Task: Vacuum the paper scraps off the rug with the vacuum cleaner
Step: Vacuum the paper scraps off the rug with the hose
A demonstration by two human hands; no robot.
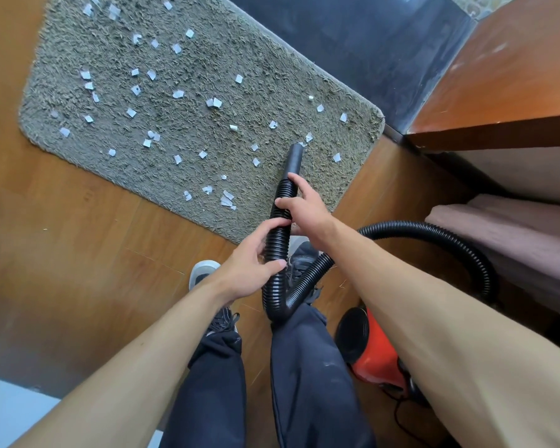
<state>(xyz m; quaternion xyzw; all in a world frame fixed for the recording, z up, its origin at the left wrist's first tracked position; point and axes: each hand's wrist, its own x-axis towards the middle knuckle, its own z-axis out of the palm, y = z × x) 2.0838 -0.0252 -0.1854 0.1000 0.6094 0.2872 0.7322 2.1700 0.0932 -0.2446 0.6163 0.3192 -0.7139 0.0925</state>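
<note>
**Figure: hands, hose and rug, viewed from the head camera.** The right hand (pixel 304 208) holds the upper part of the black ribbed hose (pixel 277 236). Its thumb lies across the ribs and its forefinger is stretched along them towards the nozzle (pixel 294 158). The left hand (pixel 251 270) grips the same hose lower down, just beside the right hand, with its fingers curled round the far side and its thumb on the near side.

The smooth black nozzle points away from us over the rug (pixel 214 56), near that rug's right-hand end. Its mouth is just beside one paper scrap. We cannot tell whether the mouth touches the pile.

Below the left hand the hose makes a tight U-bend over the right leg. It then rises to the right in a wide arc and drops behind the right forearm. The vacuum cleaner (pixel 374 354), red with a black end, stands on the wooden floor (pixel 62 240) just beside the right leg. It is partly hidden by that forearm.

The grey shaggy rug lies at a slant on the floor, its near long edge running from the left towards our shoes (pixel 204 270). Small white paper scraps (pixel 217 102) are scattered over nearly the whole rug, from its far left corner to its right end. Several lie close to the near edge, just left of the hose.

Beyond the rug's far edge we see a band of dark tiles (pixel 369 46). At upper right is a brown wooden top (pixel 514 76).
</note>
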